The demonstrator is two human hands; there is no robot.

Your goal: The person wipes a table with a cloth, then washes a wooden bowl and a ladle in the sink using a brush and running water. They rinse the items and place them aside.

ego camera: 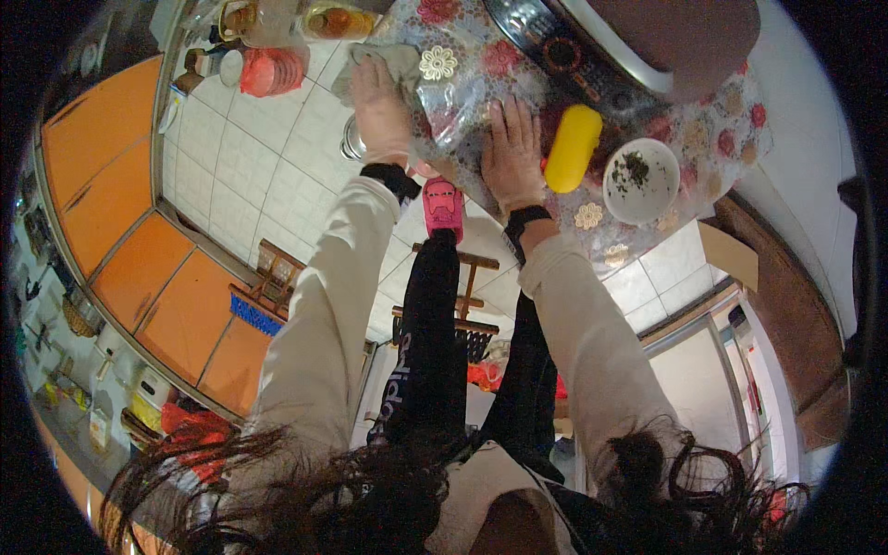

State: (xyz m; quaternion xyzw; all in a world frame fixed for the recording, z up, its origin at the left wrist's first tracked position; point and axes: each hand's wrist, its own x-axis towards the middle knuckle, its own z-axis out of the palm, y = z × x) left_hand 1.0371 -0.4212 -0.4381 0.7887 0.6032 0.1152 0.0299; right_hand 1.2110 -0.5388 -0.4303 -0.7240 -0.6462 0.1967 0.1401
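Note:
My left hand rests with its palm down on a grey-green cloth at the table's left edge. On the floral plastic tablecloth lies my right hand, flat, the fingers a little apart and nothing held. Just right of it is a yellow oblong object, its kind unclear. Beyond that stands a white bowl with dark green bits inside. A round black and silver appliance, perhaps an electric cooker, stands at the far side of the table.
Red plastic-wrapped items stand on the tiled floor at the left, near a metal pot partly hidden by my left hand. Orange cabinets line the left side. Small wooden chairs stand low in view. A cardboard flap is at the right.

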